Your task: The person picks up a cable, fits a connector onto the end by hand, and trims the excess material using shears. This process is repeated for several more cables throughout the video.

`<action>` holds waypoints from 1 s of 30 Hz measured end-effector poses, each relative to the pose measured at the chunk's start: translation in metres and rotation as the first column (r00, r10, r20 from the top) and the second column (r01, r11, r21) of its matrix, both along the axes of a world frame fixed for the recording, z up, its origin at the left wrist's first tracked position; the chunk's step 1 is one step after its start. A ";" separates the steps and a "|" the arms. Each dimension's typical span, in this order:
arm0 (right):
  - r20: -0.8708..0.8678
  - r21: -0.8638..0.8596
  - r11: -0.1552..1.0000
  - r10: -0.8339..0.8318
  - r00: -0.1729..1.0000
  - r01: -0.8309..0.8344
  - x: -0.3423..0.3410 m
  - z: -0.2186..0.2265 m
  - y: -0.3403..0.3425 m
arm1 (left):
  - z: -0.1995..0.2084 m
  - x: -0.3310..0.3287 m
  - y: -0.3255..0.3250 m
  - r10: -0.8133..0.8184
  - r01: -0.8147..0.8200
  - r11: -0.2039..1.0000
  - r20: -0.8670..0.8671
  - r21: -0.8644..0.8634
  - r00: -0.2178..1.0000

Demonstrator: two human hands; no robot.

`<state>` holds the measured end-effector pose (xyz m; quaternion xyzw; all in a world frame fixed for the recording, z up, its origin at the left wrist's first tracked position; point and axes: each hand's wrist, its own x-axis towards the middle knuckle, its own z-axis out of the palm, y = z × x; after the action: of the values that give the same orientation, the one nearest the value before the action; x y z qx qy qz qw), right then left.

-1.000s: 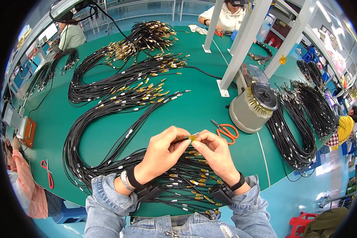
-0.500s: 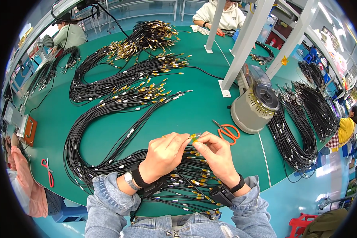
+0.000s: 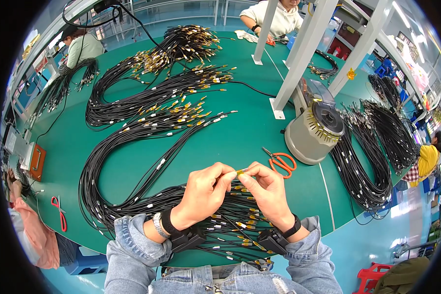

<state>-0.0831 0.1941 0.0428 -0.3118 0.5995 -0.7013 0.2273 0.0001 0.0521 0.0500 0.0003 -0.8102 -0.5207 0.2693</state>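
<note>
Over the near part of the green table, my hands meet at a small cable end wrapped in yellow tape [image 3: 240, 172]. My left hand [image 3: 206, 190] is closed, thumb and fingers pinching it from the left. From the right, my right hand [image 3: 265, 188] pinches its other side between thumb and forefinger. The fingers hide most of this end and where its cable runs. Below my hands lies a bundle of black cables [image 3: 225, 223] with yellow-taped and white-tagged ends, and it curves away to the left.
Orange-handled snips [image 3: 282, 163] lie right of my hands, beside a round tape dispenser [image 3: 306, 139] and a white post [image 3: 299, 73]. Further cable bundles [image 3: 132, 100] spread across the table [image 3: 230, 142]. Red scissors [image 3: 60, 218] lie left. Co-workers [image 3: 274, 19] sit around the edges.
My left fingers have shifted slightly and their pinch has changed, covering more of the yellow-taped end. My right hand stays nearly in place. The far co-worker has leaned to the left.
</note>
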 end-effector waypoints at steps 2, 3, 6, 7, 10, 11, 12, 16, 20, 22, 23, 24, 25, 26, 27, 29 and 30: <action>0.002 0.002 1.000 -0.006 1.000 0.006 0.001 0.002 0.000 | 0.000 0.000 0.000 -0.013 0.013 1.000 0.015 0.026 1.000; 0.003 0.002 1.000 -0.009 1.000 0.009 0.001 0.003 0.000 | 0.001 0.001 -0.001 -0.025 0.024 0.999 0.033 0.032 0.999; 0.003 -0.008 1.000 -0.009 1.000 0.009 -0.001 0.002 -0.001 | 0.003 0.001 -0.002 -0.051 0.047 0.998 0.070 0.046 0.996; 0.002 -0.013 1.000 -0.009 1.000 0.009 -0.001 0.002 -0.001 | 0.004 0.002 -0.003 -0.050 0.049 0.999 0.074 0.015 0.996; -0.009 -0.013 1.000 -0.014 1.000 0.014 -0.001 0.001 -0.001 | 0.005 0.002 -0.005 -0.047 0.051 0.998 0.083 -0.047 0.995; -0.014 -0.012 1.000 -0.016 1.000 0.016 -0.002 0.001 -0.001 | 0.005 0.002 -0.006 -0.062 0.066 0.997 0.095 -0.039 0.994; -0.014 -0.012 1.000 -0.016 1.000 0.016 -0.002 0.000 -0.001 | 0.005 0.002 -0.007 -0.077 0.080 0.996 0.107 -0.030 0.991; -0.065 -0.009 0.999 -0.038 0.997 0.038 -0.002 -0.001 -0.002 | 0.006 0.001 -0.008 -0.105 0.104 0.994 0.124 0.014 0.987; -0.002 -0.048 0.998 -0.035 0.999 0.035 -0.002 -0.003 -0.002 | 0.007 0.001 -0.006 -0.158 0.128 0.978 0.181 0.165 0.971; -0.019 -0.089 0.995 -0.048 0.999 0.046 -0.001 -0.005 -0.003 | 0.007 0.001 -0.006 -0.181 0.132 0.964 0.205 0.232 0.962; -0.027 -0.110 0.993 -0.054 0.998 0.051 -0.001 -0.006 -0.004 | 0.006 0.001 -0.005 -0.191 0.128 0.950 0.209 0.283 0.959; -0.027 -0.109 0.993 -0.052 0.998 0.049 -0.001 -0.006 -0.005 | 0.005 0.000 -0.005 -0.202 0.123 0.934 0.212 0.334 0.956; -0.015 -0.114 0.993 -0.046 0.999 0.044 -0.001 -0.006 -0.005 | 0.004 0.001 -0.005 -0.213 0.118 0.915 0.215 0.385 0.953; -0.002 -0.119 0.992 -0.039 0.999 0.039 0.000 -0.006 -0.006 | 0.005 0.001 -0.006 -0.211 0.116 0.915 0.214 0.386 0.954; 0.011 -0.125 0.992 -0.034 0.999 0.035 0.000 -0.006 -0.006 | 0.005 0.001 -0.006 -0.227 0.116 0.899 0.223 0.422 0.948; 0.039 -0.139 0.990 -0.032 0.999 0.037 0.001 -0.005 -0.007 | 0.006 0.000 -0.006 -0.261 0.115 0.863 0.239 0.492 0.935; 0.068 -0.154 0.987 -0.030 0.997 0.041 0.002 -0.004 -0.007 | 0.006 0.000 -0.006 -0.261 0.115 0.863 0.238 0.492 0.936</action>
<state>-0.0809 0.1869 0.0388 -0.2945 0.5408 -0.7595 0.2095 0.0004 0.0462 0.0563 0.0639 -0.6867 -0.7193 0.0838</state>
